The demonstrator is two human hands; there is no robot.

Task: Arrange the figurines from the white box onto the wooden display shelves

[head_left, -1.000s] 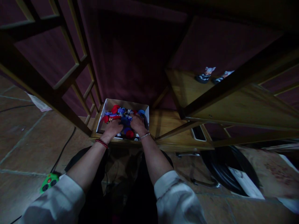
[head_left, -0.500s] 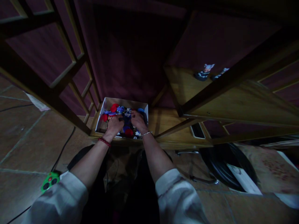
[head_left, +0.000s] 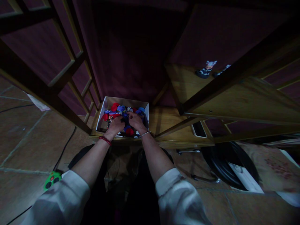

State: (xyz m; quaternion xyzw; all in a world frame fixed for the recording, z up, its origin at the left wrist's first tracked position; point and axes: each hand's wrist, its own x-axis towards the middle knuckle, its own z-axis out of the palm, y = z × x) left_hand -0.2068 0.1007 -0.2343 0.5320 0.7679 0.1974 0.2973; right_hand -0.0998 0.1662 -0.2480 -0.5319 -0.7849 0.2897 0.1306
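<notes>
A shallow white box (head_left: 98, 117) rests on the low wooden shelf, filled with several small red, blue and dark figures (head_left: 114, 107). Inside its left half is my left hand (head_left: 116, 124), fingers curled around something dark that I cannot make out. My right hand (head_left: 136, 120) reaches in from the right, its fingers bent and pinched near a small blue item (head_left: 125, 115) at the middle. The two hands are close together. What lies under the fingers is hidden.
Two small figurines (head_left: 206, 69) stand on a raised shelf at the right. A phone (head_left: 199, 129) lies on the low shelf. Wooden lattice (head_left: 78, 61) rises at the left. A green controller (head_left: 52, 180) is on the floor, and a black round seat (head_left: 225, 162) stands at the right.
My right hand has shifted slightly left, toward my left hand, uncovering blue and red items at the box's right side. My left hand has barely moved.
</notes>
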